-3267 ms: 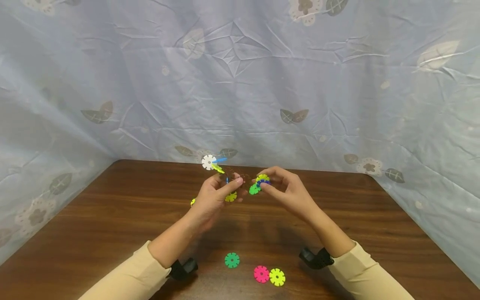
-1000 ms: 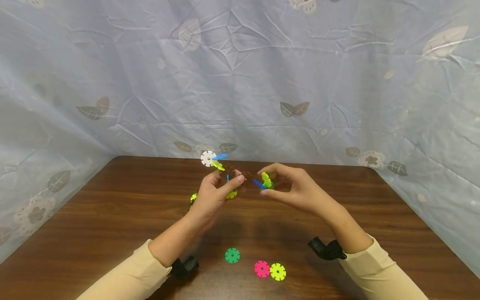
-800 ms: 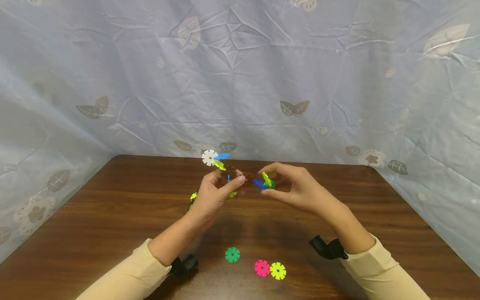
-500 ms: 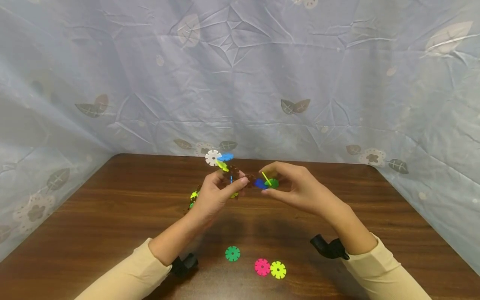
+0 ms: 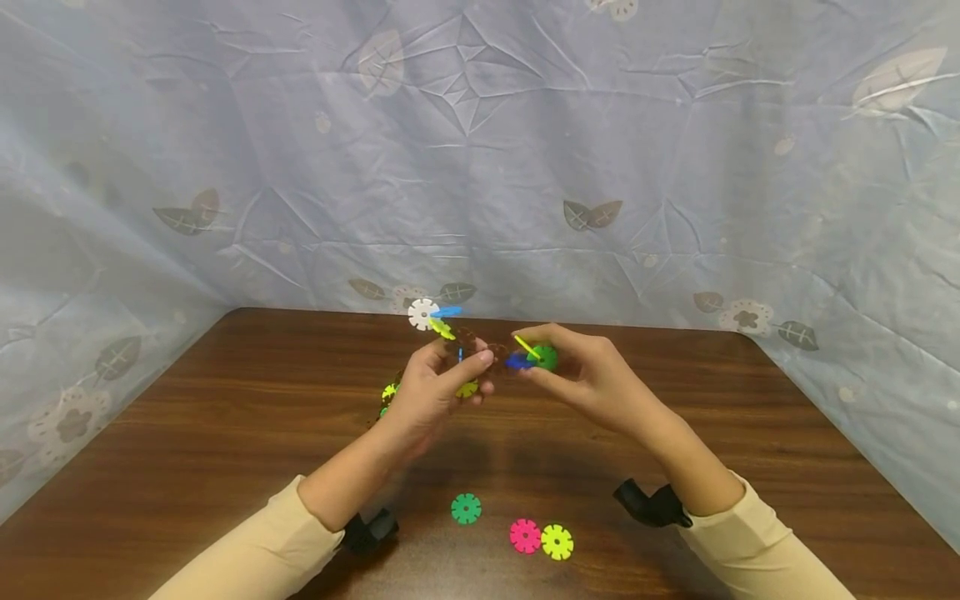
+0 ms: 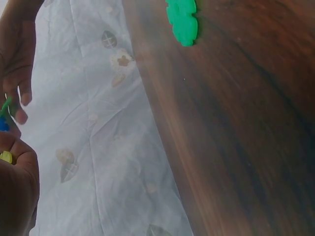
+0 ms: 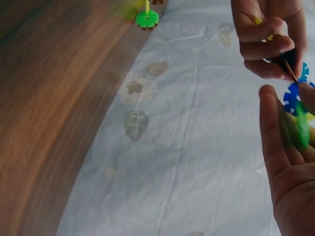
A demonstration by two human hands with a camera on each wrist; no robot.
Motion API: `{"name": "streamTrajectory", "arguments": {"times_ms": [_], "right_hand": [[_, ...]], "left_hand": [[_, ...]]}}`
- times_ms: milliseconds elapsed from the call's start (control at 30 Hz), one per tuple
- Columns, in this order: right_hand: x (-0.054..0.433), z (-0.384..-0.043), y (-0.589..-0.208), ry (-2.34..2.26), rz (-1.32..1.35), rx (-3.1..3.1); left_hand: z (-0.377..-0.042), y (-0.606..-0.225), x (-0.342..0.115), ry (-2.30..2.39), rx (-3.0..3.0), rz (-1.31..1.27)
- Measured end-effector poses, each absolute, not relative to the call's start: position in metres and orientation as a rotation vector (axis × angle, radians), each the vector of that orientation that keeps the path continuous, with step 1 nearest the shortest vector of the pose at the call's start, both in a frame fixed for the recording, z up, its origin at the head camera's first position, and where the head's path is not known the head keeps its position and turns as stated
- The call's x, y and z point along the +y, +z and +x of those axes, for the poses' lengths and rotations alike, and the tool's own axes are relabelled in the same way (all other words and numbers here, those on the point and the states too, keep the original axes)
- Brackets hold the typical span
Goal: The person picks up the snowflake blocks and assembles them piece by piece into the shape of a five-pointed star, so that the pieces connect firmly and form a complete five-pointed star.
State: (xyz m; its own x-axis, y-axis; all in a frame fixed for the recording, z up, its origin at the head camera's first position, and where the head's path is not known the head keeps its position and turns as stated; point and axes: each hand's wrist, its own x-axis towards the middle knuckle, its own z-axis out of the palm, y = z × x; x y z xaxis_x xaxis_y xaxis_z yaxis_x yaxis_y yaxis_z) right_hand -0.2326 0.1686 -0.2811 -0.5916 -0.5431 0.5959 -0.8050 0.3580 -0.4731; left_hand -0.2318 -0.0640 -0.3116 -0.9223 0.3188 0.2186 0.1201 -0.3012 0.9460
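Slotted plastic snowflake discs are joined in both hands. My left hand (image 5: 431,383) grips a built piece with a white disc (image 5: 421,315), a light blue one (image 5: 448,311), a yellow one (image 5: 442,329) and brown ones; one brown disc (image 5: 497,352) juts out past the thumb. Close to that brown disc, my right hand (image 5: 596,375) pinches a small cluster: a dark blue disc (image 5: 517,362), a green disc (image 5: 546,358) and a yellow disc (image 5: 526,346) seen nearly edge-on. In the right wrist view the blue disc (image 7: 291,97) sits by the left fingertips.
A loose green disc (image 5: 466,508) lies on the wooden table (image 5: 315,433) near the front, with a pink disc (image 5: 525,536) and yellow disc (image 5: 557,542) side by side. More joined discs (image 5: 389,392) show behind the left wrist. A patterned cloth (image 5: 465,183) hangs beyond the table.
The right-hand cluster has been turned: its blue disc now points left at the brown disc and the yellow one is nearly edge-on. Lately the right hand has shifted slightly left. The table discs stay put.
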Motion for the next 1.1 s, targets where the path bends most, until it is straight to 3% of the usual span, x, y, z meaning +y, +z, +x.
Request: {"name": "streamTrajectory", "arguments": {"times_ms": [500, 1100], "right_hand": [[0.161, -0.230, -0.290, 1.347, 1.214, -2.288], [0.146, -0.232, -0.304, 1.431, 1.038, -2.214]], "left_hand": [[-0.231, -0.312, -0.063, 2.473, 1.699, 0.448], [-0.237, -0.312, -0.063, 2.498, 1.715, 0.387]]}}
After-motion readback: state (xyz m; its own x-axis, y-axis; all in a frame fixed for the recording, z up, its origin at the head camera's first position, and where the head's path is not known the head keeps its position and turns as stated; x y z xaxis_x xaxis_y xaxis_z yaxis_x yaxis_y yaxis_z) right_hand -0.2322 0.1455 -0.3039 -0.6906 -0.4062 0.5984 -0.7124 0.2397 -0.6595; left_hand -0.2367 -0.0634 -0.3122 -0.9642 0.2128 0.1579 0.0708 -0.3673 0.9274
